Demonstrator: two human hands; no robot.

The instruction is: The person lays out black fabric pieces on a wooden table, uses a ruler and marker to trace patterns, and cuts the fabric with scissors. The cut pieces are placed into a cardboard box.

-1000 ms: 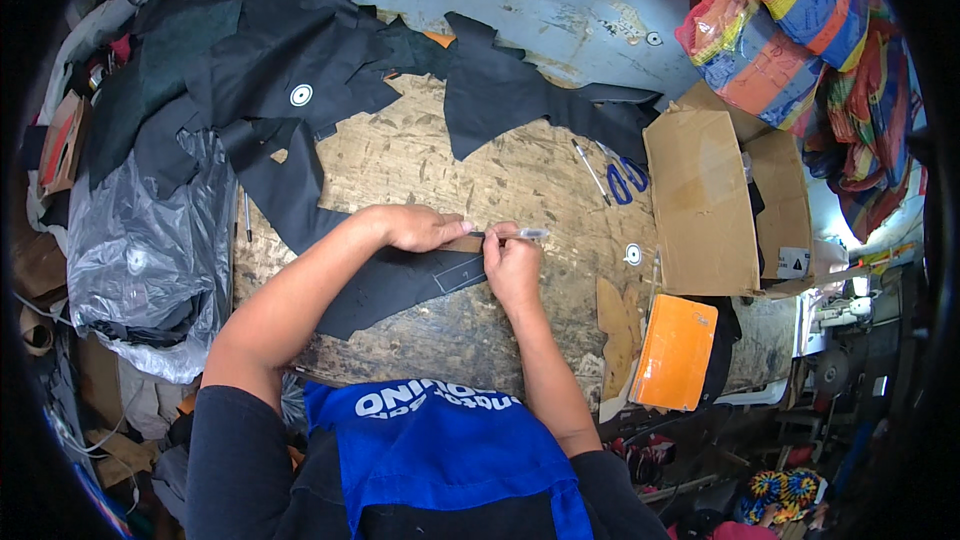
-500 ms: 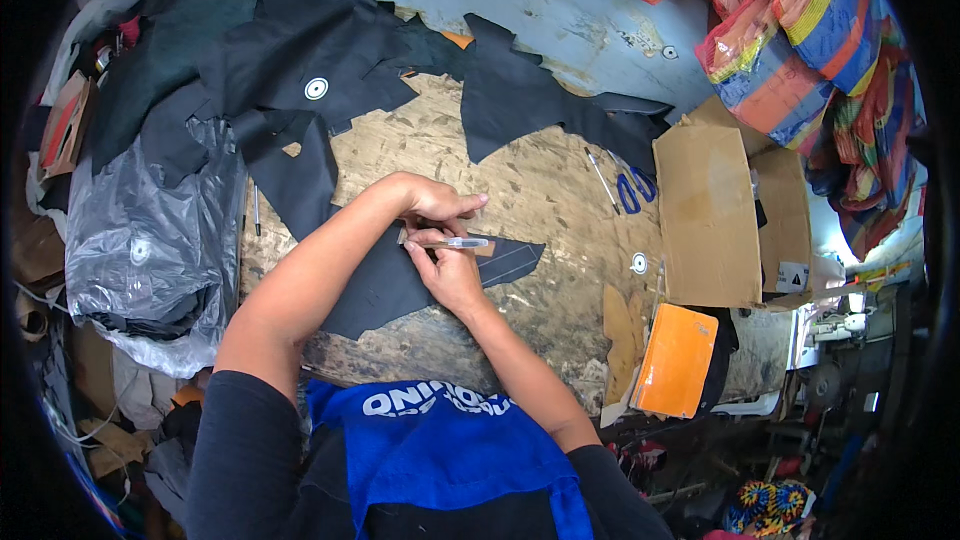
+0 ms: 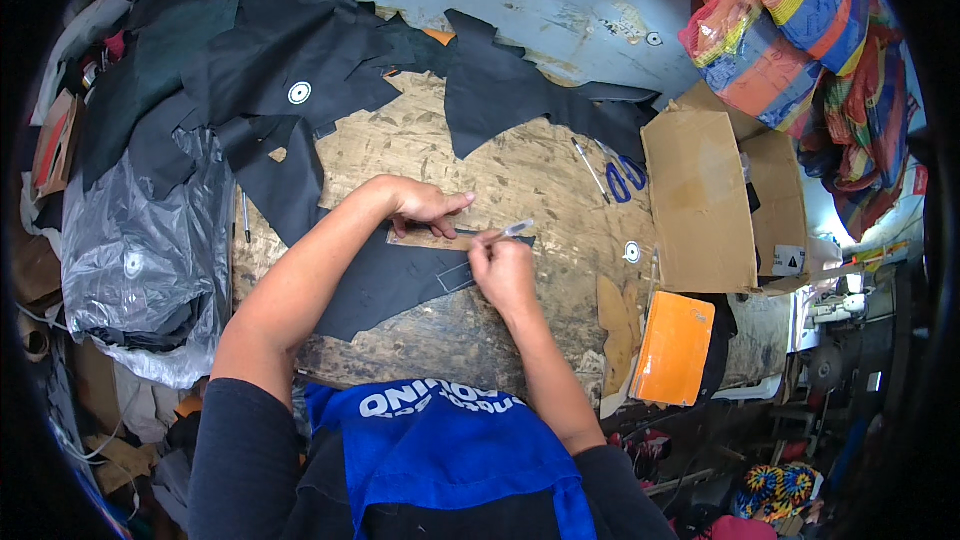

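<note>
A dark piece of leather-like material (image 3: 360, 290) lies on the wooden table, with a pale rectangle outline (image 3: 455, 277) drawn on it. My left hand (image 3: 425, 208) presses its fingertips down on a narrow, straight tan strip (image 3: 460, 242), perhaps a ruler, along the material's far edge. The thumb stretches out to the right, apart from the fingers. Just to the right, my right hand (image 3: 505, 268) grips a clear-barrelled pen (image 3: 518, 228) between thumb and fingers, near the strip's right end. The pen's tip is hidden by the hand.
Large dark sheets (image 3: 270, 50) cover the far left of the worn wooden table (image 3: 560, 290). Blue-handled scissors (image 3: 625, 180) and another pen (image 3: 590, 170) lie right, near a cardboard box (image 3: 700, 205) and an orange notebook (image 3: 675, 348). A plastic-wrapped bundle (image 3: 140, 260) sits left.
My right hand has moved to the right and slightly nearer with the pen, away from my left hand. The drawn outline shows more fully. My left hand keeps nearly the same place.
</note>
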